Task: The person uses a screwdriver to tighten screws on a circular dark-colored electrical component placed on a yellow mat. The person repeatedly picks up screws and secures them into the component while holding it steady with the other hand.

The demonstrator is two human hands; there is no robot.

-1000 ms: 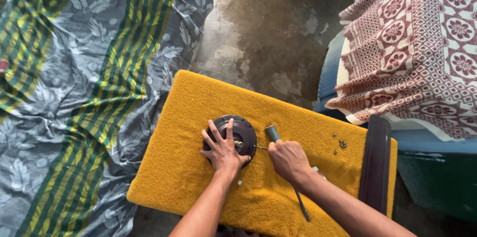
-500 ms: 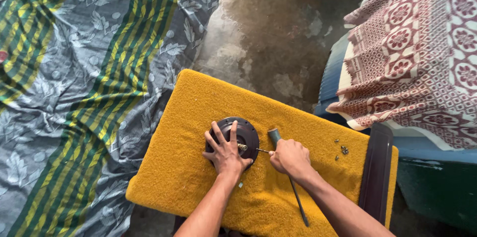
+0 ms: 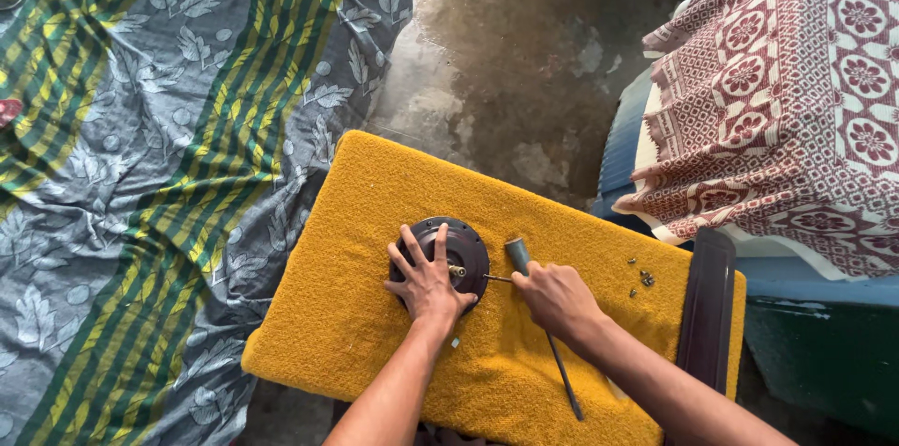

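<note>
Bare yellow mat (image 3: 356, 212) lies left of the round casing (image 3: 459, 245); loose screws (image 3: 642, 277) crowd its right.

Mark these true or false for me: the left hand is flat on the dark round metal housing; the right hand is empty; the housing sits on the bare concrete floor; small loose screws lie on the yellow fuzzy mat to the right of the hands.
1. The left hand lies flat on the dark round metal housing. True.
2. The right hand is empty. False: it grips a grey-handled tool whose thin tip points at the housing.
3. The housing sits on bare concrete. False: it rests on the yellow fuzzy mat.
4. Small loose screws lie on the mat right of the hands. True.
</note>
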